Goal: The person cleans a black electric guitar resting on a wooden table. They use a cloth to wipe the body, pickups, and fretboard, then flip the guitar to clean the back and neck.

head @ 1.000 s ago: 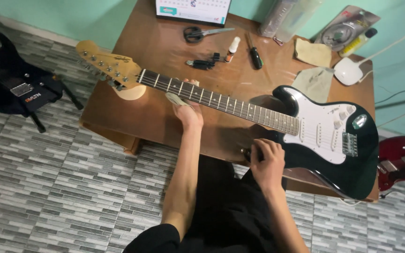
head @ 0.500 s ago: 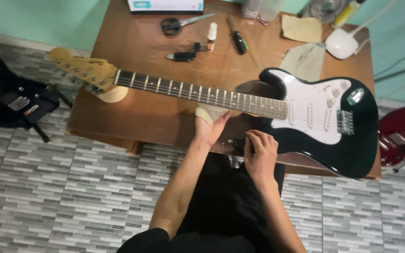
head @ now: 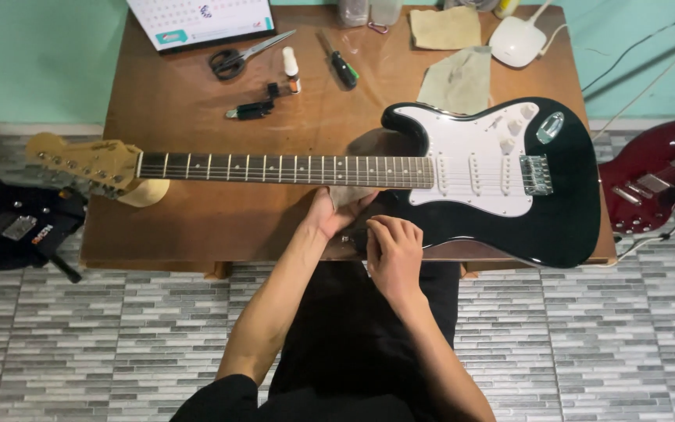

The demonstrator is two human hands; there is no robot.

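Guitar (head: 501,176) just beyond both hands (head: 369,230)

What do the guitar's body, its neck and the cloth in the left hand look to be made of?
Guitar body: glossy black lacquer, showing reflections; white plate looks plastic. Neck: dark wood with metal frets. Cloth in the left hand: soft, pale fabric, probably.

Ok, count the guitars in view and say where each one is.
3. The black and white guitar lies across the wooden table. A black guitar lies on the floor at left, a red guitar at right. More may sit out of frame.
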